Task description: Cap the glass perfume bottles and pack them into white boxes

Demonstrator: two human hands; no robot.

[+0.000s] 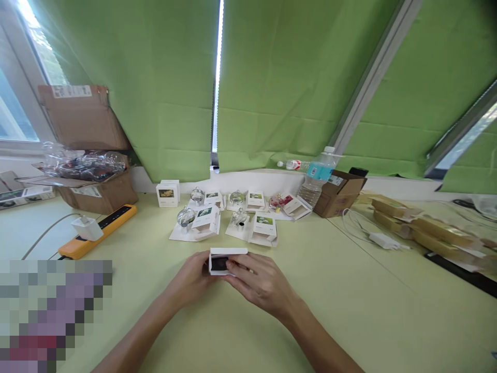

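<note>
Between my two hands is a small white cardboard box (229, 251), its near end open and dark inside. My left hand (196, 277) grips the box's left side. On the right, my right hand (260, 277) closes round the other side, with fingertips at the dark opening. Whatever lies inside the box cannot be made out. Beyond my hands stand several opened small white boxes (264, 228) with picture labels, paired with clear glass ornaments (186, 216) that have round bodies. One such ornament (277, 202) looks reddish inside.
An upright white box (166, 194) stands at the back. On the left are an orange power strip (116, 217) with a white charger (87, 228) and a carton (99, 194) of clear plastic. Rightward are a large water bottle (316, 178), a brown box (339, 194), a white adapter (384, 241) and stacked yellowish boxes (438, 230).
</note>
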